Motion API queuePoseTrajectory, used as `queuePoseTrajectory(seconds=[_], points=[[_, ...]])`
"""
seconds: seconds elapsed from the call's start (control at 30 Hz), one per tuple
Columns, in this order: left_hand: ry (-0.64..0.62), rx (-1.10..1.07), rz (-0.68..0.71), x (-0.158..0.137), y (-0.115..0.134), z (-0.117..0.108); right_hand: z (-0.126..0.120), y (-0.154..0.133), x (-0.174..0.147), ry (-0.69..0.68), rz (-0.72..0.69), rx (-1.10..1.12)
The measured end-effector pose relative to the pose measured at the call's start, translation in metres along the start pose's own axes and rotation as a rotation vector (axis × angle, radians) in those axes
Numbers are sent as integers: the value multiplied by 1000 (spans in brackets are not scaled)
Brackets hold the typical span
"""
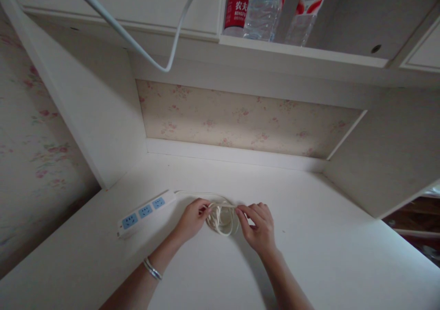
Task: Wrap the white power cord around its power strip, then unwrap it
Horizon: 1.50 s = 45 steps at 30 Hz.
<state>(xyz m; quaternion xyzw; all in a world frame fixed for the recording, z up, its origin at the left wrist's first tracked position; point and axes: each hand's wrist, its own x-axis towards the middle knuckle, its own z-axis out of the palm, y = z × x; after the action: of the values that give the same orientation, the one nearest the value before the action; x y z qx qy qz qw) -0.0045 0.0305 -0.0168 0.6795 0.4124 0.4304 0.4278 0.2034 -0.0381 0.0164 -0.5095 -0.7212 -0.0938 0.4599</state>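
Observation:
A white power strip (146, 213) with several blue socket faces lies at an angle on the left of the white desk. Its cream power cord (220, 221) runs rightward along the desk and gathers in loose coils at the middle. My left hand (193, 216), a silver bangle on its wrist, pinches the cord at the left of the coils. Fingers closed, my right hand (257, 220) pinches the cord at the right side. Between both hands a short stretch of cord crosses over the top of the coils. The plug cannot be made out.
White side panels (103, 108) bound the desk (192, 273) on the left and right. Above hangs a shelf (302, 57) holding several plastic bottles (263, 12). A pale bent rod or tube (137, 46) crosses the upper left. Floral wallpaper (240, 122) covers the back.

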Motion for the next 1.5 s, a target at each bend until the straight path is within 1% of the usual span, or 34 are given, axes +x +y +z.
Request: queuePoseTrajectory(seconds=[0.17, 0.33, 0.43, 0.53, 0.63, 0.73, 0.8, 0.9, 1.0, 1.07, 1.17, 1.3, 1.37, 1.5], points=[[-6, -1, 15, -4, 12, 0, 2, -3, -1, -50, -63, -80], [-5, -93, -56, -6, 23, 3, 7, -13, -1, -148, -127, -135], [-52, -132, -44, -7, 32, 2, 14, -21, -1, -209, -126, -139], [-120, -165, -5, -8, 40, 0, 20, -24, -2, -275, -113, -63], [-105, -186, -35, -8, 43, -2, 23, -21, -2, -302, -44, 25], [-37, -236, -100, -6, 38, -6, 22, -11, -2, -312, 98, 84], [26, -317, -162, -3, 32, -8, 21, -3, -2, -330, 171, 103], [144, -481, -250, 1, 22, -12, 20, 7, -1, -349, 237, 171], [172, -629, -281, 4, 16, -14, 20, 10, 0, -388, 303, 289], [155, -679, -308, 4, 14, -14, 20, 9, 1, -403, 301, 328], [96, -683, -359, 2, 16, -14, 20, 7, 2, -359, 237, 303], [-88, -649, -365, -3, 27, -12, 18, 4, 1, -304, 88, 121], [-170, -604, -363, -7, 33, -11, 18, 0, 0, -307, 14, 24], [-237, -386, -341, -9, 39, -9, 20, -12, -1, -303, -83, -86]])
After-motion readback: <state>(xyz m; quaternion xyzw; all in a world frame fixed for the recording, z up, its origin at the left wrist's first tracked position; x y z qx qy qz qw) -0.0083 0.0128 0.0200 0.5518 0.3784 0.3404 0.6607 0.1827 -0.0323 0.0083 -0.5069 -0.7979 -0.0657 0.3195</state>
